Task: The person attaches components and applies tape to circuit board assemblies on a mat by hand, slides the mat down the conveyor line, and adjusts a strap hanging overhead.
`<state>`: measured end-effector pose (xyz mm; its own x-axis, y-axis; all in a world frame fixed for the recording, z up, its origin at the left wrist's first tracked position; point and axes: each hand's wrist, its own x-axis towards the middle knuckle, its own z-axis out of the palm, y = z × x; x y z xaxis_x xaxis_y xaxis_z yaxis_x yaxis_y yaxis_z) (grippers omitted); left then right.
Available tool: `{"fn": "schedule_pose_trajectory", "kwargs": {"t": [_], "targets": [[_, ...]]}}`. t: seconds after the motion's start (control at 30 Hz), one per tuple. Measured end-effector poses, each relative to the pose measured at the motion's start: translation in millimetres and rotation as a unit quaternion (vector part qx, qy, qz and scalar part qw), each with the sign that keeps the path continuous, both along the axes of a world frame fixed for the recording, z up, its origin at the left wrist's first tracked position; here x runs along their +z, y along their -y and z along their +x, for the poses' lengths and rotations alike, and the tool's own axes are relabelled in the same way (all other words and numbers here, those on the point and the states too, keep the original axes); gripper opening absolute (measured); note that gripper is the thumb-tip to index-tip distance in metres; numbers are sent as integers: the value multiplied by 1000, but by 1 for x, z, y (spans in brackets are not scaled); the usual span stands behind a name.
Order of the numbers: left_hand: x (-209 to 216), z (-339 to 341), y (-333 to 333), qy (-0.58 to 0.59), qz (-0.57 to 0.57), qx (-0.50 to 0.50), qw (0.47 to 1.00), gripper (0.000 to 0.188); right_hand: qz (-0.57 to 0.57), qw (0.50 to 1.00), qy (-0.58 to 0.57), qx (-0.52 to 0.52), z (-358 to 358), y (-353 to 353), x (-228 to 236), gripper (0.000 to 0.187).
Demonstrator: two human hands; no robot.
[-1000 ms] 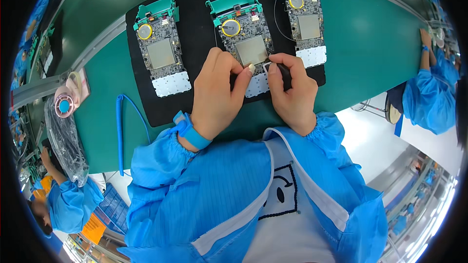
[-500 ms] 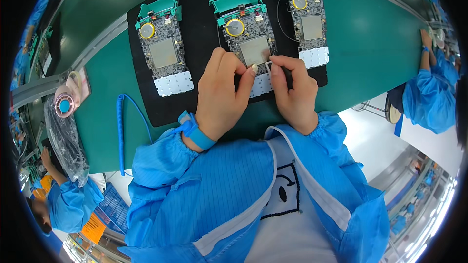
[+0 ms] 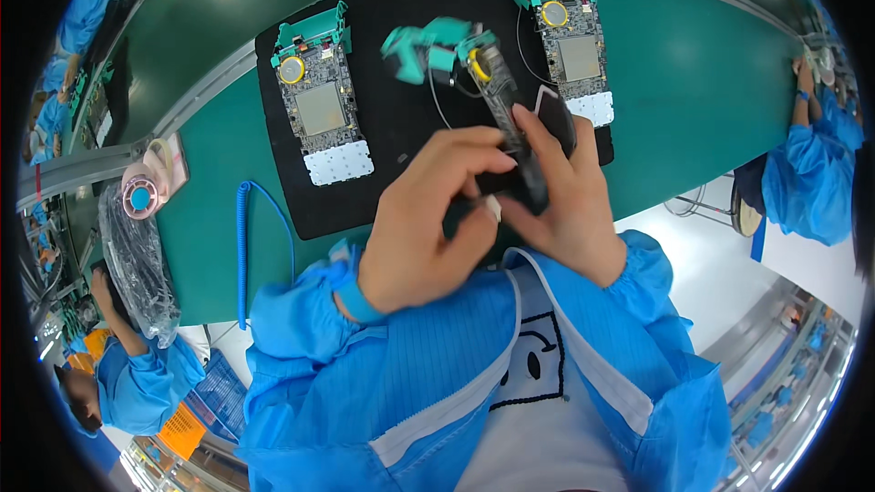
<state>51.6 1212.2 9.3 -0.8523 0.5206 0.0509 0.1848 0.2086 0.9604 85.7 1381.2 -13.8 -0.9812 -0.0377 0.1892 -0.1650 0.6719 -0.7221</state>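
The circuit board (image 3: 499, 96) is up on edge over the black mat (image 3: 392, 105), blurred, its green frame (image 3: 442, 36) tipped away from me. My right hand (image 3: 579, 196) has thumb and forefinger closed on it, with a dark piece (image 3: 558, 120) beside that forefinger. My left hand (image 3: 424, 232) curls at its near end — whether it grips, I can't tell. I'd judge this one midway through handling; what's finished on it doesn't show. The left-hand board (image 3: 319, 109) and right-hand board (image 3: 578, 59) lie flat, untouched — green frames attached
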Motion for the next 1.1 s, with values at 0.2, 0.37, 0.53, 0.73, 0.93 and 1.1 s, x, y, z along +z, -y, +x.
{"fn": "schedule_pose_trajectory", "kwargs": {"t": [0.2,0.37,0.53,0.73,0.93,1.1], "targets": [[-8,-35,16,-275,-230,35,933,63,-9,998,56,37,2,-17,18,35],[-20,-46,13,-260,-183,15,948,63,-108,990,62,65,-43,-16,21,33],[-28,-50,12,-273,-194,36,942,58,55,995,-41,77,-73,2,3,17],[-38,-54,11,-344,-173,71,920,49,-66,995,-19,70,-72,-3,4,15],[-37,-53,12,-376,-175,76,907,46,-179,970,37,162,-65,-27,10,28],[-36,-53,11,-383,-178,72,903,45,-157,961,78,212,-72,-26,8,24]]}}
